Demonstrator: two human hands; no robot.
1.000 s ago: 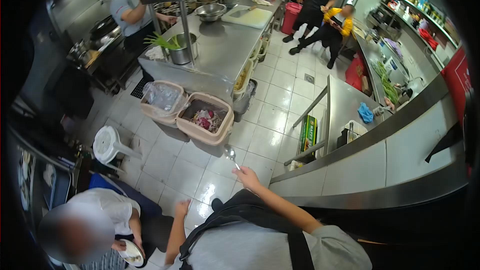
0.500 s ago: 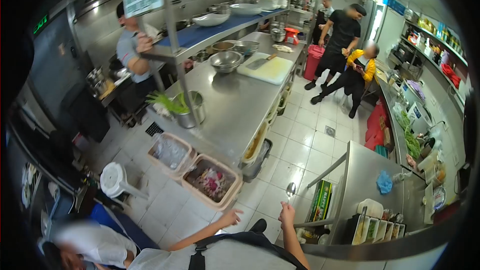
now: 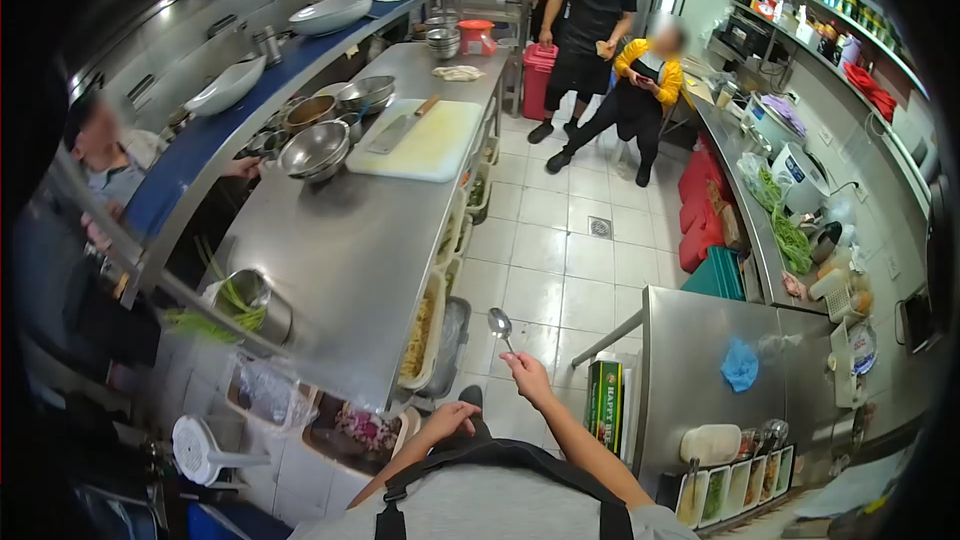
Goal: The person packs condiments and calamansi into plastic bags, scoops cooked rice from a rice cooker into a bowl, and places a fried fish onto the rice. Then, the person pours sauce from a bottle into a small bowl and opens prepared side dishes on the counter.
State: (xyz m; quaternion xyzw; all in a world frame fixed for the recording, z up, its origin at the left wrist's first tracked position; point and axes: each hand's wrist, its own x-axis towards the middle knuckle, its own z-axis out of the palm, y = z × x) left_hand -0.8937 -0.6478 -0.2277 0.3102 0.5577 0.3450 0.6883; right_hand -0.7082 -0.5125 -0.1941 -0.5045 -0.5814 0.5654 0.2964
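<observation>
My right hand (image 3: 527,379) is closed around the handle of a metal spoon (image 3: 500,323), its bowl pointing up and away from me. Low in front of my body is my left hand (image 3: 453,420), its fingers loosely bent and apart, with nothing seen in it. The left hand is nearest to a bin of purple and white scraps (image 3: 410,430) beside the steel worktable (image 3: 320,270). A white tiled floor (image 3: 535,290) lies beyond the spoon.
On the worktable are a white cutting board (image 3: 440,145) with a knife (image 3: 400,128), steel bowls (image 3: 315,150) and a pot of green stalks (image 3: 268,315). A steel counter (image 3: 700,380) with ingredient containers (image 3: 735,488) stands at right. Several people are around, one in a yellow jacket (image 3: 670,80).
My view has moved forward and turned left, bringing the worktable closer. The spoon stays in my right hand. My left hand has drawn nearer to it, its fingers more bent.
</observation>
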